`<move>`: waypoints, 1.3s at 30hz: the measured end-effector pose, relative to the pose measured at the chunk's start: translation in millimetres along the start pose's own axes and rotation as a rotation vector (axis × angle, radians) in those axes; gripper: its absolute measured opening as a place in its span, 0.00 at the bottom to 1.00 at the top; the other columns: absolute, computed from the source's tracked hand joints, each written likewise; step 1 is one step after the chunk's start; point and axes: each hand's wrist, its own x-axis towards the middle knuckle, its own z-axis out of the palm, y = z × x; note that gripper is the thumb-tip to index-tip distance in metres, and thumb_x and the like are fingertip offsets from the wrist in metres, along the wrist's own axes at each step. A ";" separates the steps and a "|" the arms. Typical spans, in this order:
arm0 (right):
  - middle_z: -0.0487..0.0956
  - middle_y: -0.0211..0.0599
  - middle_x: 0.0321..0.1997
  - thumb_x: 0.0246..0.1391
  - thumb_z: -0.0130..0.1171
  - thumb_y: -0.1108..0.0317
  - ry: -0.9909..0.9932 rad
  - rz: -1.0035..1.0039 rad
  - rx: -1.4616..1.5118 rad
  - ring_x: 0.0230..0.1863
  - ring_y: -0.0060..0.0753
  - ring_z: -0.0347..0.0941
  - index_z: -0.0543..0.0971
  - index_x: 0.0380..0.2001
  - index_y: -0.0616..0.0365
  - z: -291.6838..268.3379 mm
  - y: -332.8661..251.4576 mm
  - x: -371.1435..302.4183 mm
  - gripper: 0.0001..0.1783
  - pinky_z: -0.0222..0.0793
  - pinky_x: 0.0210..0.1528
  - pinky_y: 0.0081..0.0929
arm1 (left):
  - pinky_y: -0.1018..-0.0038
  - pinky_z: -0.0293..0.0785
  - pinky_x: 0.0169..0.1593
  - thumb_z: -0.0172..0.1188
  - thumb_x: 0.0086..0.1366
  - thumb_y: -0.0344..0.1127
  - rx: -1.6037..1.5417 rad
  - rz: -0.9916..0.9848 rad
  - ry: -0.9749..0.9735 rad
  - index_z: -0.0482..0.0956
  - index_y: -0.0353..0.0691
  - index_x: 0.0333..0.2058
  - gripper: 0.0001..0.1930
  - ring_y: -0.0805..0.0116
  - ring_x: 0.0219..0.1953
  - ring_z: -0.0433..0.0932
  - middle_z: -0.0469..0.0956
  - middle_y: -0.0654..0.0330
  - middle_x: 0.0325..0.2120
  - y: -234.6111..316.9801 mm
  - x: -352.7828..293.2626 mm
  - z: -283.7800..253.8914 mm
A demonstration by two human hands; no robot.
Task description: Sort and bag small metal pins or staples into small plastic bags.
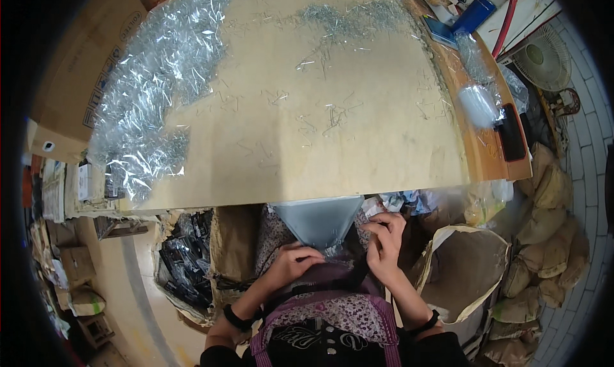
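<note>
A grey, tapering tray [320, 218] juts out from under the table edge above my lap, its narrow end toward me. My left hand [292, 266] is at the left of that narrow end, its fingers pressed together; what they hold, if anything, is too small to make out. Some clear shiny plastic [334, 250] lies at the tray's tip, beside the left fingertips. To the right of the tray is my right hand [385, 244], with its fingers bent and apart and nothing visible in them.
On the wooden table [377, 156] lie a heap of shiny clear plastic packets [166, 60], a pile of thin bent wires [358, 18] and scattered wires. A phone [511, 133] rests at the right edge. Below stand an open sack [464, 271] and a box of black packets [187, 258].
</note>
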 end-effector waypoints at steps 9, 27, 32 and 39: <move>0.71 0.45 0.44 0.37 0.52 0.81 0.304 0.008 -0.574 0.49 0.48 0.64 0.73 0.41 0.59 -80.7 80.5 64.9 0.21 0.52 0.54 0.45 | 0.79 0.73 0.37 0.64 0.53 0.26 -0.080 -0.226 0.180 0.83 0.36 0.28 0.03 0.74 0.29 0.78 0.81 0.59 0.26 -14.0 -7.1 -2.9; 0.57 0.44 0.67 0.49 0.58 0.52 0.450 0.216 -1.240 0.70 0.45 0.46 0.72 0.52 0.54 -191.4 164.7 114.2 0.29 0.33 0.68 0.55 | 0.80 0.71 0.33 0.65 0.51 0.24 -0.084 -0.240 0.223 0.81 0.35 0.25 0.02 0.77 0.26 0.76 0.80 0.63 0.23 -11.8 2.2 9.3; 0.58 0.48 0.66 0.49 0.60 0.59 0.327 0.096 -1.005 0.69 0.47 0.47 0.71 0.50 0.56 -144.0 119.6 113.6 0.25 0.32 0.68 0.55 | 0.83 0.69 0.32 0.65 0.51 0.24 -0.265 -0.274 0.249 0.82 0.35 0.26 0.03 0.81 0.25 0.74 0.80 0.65 0.23 -7.5 4.0 5.3; 0.60 0.46 0.64 0.46 0.63 0.58 0.601 0.411 -1.301 0.67 0.45 0.52 0.63 0.59 0.54 -221.6 211.0 121.9 0.37 0.37 0.68 0.51 | 0.84 0.68 0.32 0.64 0.52 0.23 -0.266 -0.244 0.258 0.82 0.33 0.27 0.02 0.81 0.26 0.74 0.79 0.66 0.23 -5.1 5.6 8.6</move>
